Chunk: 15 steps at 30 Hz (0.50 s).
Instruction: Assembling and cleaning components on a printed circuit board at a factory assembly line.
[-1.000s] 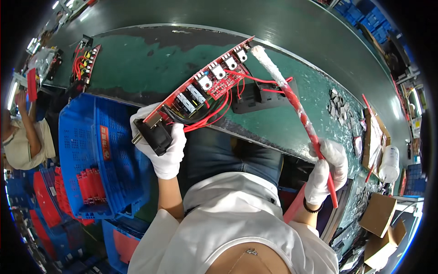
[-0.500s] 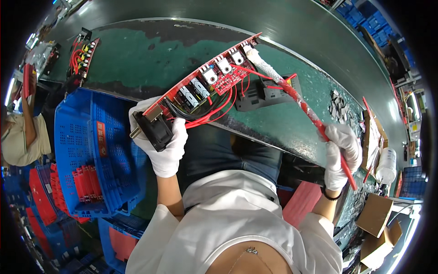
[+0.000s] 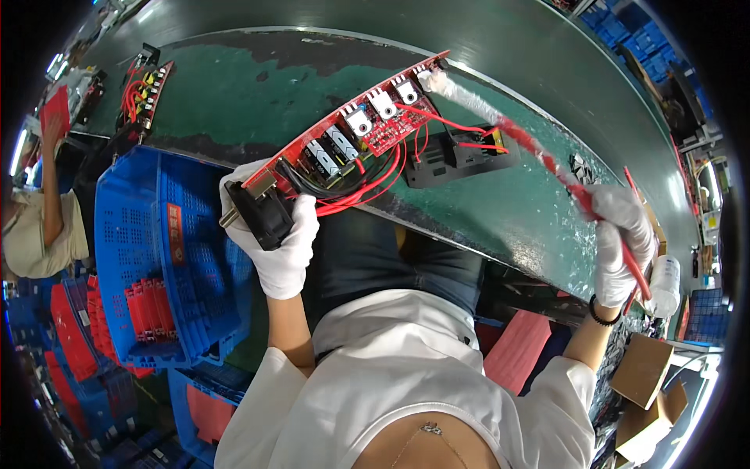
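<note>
In my gloved left hand (image 3: 280, 262) is a long red circuit board (image 3: 388, 129), tilted up to the right. My fingers grip its lower left end around a black fan (image 3: 269, 221). White clamped blocks, black capacitors and red and black wires line the board. A wire-connected black end panel (image 3: 437, 173) lies on the bench past the board. My gloved right hand (image 3: 627, 230) is closed around a red stick (image 3: 539, 148) caked with white paste toward its far end. The stick's tip is at the board's upper right end; whether it touches is unclear.
The green bench (image 3: 226, 94) carries another wired board (image 3: 144, 98) at the far left. Blue crates (image 3: 133, 203) with red parts stand at left, near another person (image 3: 47, 227). At right are a white bottle (image 3: 666, 285), small metal pieces (image 3: 580, 169) and cardboard boxes (image 3: 642, 367).
My right hand has moved to the right with the stick, whose angle is flatter. The board has shifted slightly in my left hand. At far left, the other person's arm has moved.
</note>
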Motion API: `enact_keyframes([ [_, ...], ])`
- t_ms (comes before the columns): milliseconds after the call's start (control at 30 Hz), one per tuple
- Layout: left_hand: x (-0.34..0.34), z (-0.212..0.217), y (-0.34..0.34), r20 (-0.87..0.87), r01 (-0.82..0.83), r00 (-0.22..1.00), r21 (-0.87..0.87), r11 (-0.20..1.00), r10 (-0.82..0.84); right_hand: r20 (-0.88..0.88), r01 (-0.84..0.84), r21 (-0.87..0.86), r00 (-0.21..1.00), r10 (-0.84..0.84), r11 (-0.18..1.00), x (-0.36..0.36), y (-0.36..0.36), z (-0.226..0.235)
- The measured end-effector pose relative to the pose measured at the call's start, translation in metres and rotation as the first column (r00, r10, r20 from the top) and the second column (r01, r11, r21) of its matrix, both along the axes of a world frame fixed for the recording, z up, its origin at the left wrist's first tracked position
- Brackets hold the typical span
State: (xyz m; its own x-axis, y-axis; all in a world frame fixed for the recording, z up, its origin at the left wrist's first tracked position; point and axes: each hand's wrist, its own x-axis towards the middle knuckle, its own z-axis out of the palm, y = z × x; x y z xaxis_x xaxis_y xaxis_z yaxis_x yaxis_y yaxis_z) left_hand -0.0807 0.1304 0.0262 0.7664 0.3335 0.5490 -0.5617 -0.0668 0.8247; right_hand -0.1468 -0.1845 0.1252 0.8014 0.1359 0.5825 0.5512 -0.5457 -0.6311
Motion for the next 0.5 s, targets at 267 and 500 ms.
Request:
enact_keyframes([
  [267,0.004,0.007,0.006,-0.045,-0.001,0.999,-0.025,1.0,0.0,-0.151,-0.062,0.441,0.978,0.142,0.895,0.033,-0.016,-0.001],
  [500,0.002,0.006,0.003,-0.096,-0.011,0.995,-0.116,0.993,-0.001,-0.091,-0.038,0.607,0.989,0.117,0.793,0.06,0.006,-0.003],
])
